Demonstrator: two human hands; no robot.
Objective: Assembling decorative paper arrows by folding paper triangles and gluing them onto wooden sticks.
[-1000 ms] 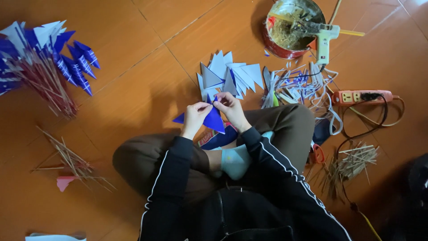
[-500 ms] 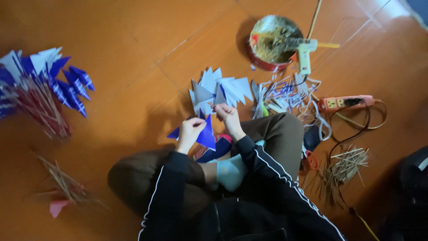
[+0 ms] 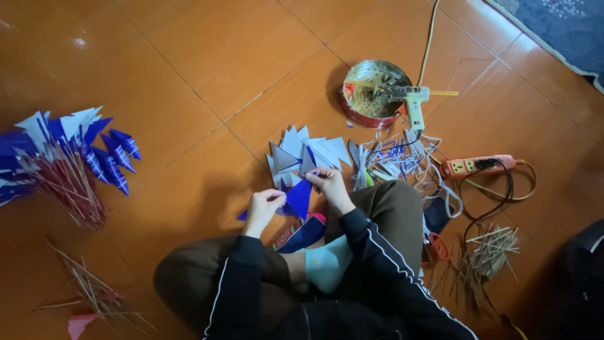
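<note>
A person sits cross-legged on the orange floor, in a black top with white stripes and brown trousers. One foot in a pale blue sock pokes out in the middle.

Just past the sock, both hands hold a blue paper triangle. The left hand pinches its left edge with bent fingers. The right hand pinches its top right corner. The triangle is up off the floor, above the knees, with its point up.

More blue paper lies under the triangle, by the sock.

Just behind the triangle sits a pile of white and grey triangles on the floor. To the right of the triangle lie thin paper strips in a heap. Further right is an orange power strip with a black plug in it. Near it, closer to the person, lies a bunch of thin sticks.

Behind the strips, far from the triangle, stands a round tin with a white glue gun leaning on it.

Far left of the triangle is a big pile of blue and white flags on sticks. Closer on that side are loose sticks.
</note>
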